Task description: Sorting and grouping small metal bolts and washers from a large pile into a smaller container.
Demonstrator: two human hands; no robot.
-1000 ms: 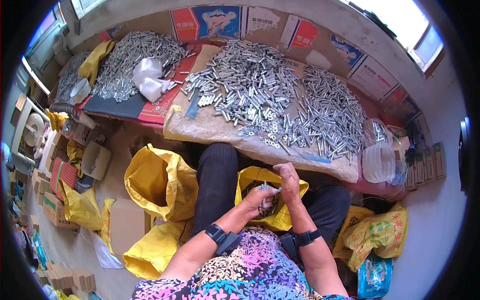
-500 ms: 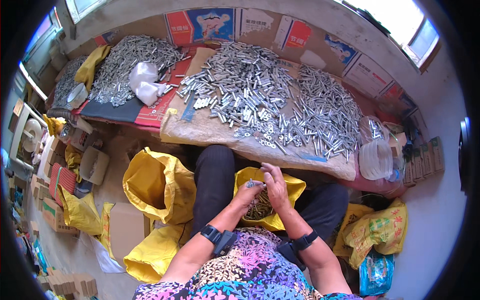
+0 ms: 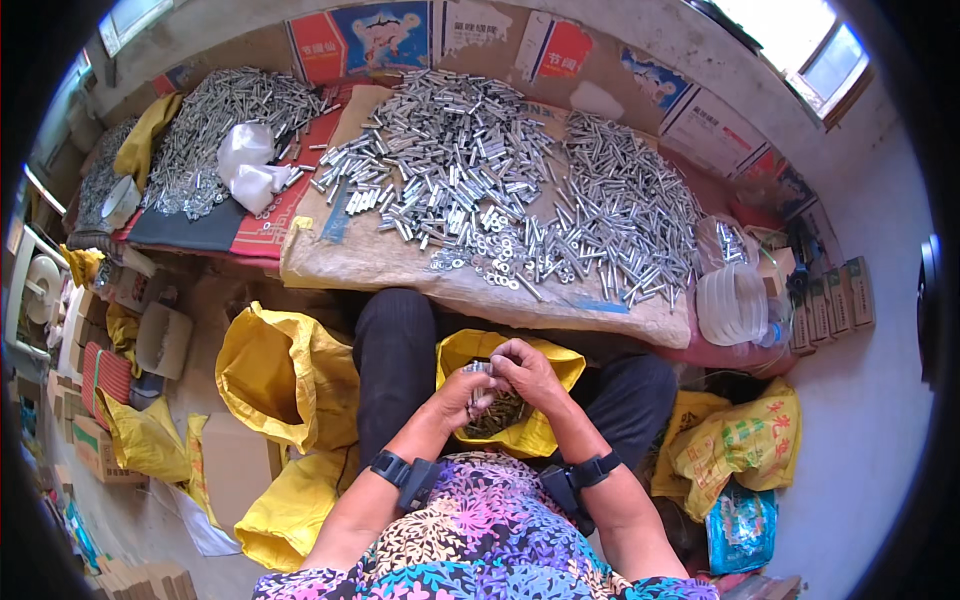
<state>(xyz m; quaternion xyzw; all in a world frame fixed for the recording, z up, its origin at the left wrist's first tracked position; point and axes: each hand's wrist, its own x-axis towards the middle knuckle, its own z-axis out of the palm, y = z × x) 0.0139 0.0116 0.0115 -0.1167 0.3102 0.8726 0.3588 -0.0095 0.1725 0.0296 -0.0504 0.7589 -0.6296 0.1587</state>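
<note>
Both my hands meet over a yellow woven sack (image 3: 562, 372) that stands mouth-up between my knees. Dull brownish metal rods (image 3: 492, 416) lie inside it. My left hand (image 3: 456, 398) is closed around a few silvery metal pieces (image 3: 478, 368), whose ends stick up past the fingers. The fingertips of my right hand (image 3: 530, 374) are pinched together right against those ends; what they hold, if anything, is too small to tell. Ahead, a padded work surface (image 3: 400, 270) bears heaps of silvery metal sleeves (image 3: 450, 140), bolt-like rods (image 3: 630, 210) and loose washers (image 3: 505, 265).
To the left gapes another yellow sack (image 3: 335, 370), with a cardboard box (image 3: 238, 465) below it. Clear plastic tubs (image 3: 732, 305) stand at the surface's right end, near small boxes (image 3: 835, 300). A white plastic bag (image 3: 250, 165) lies among the left heaps. Printed yellow sacks (image 3: 745, 435) lie at right.
My right hand has gone from raised, spread fingers to a pinch against the pieces in my left hand. The whole view has shifted slightly, so the scene sits further left.
</note>
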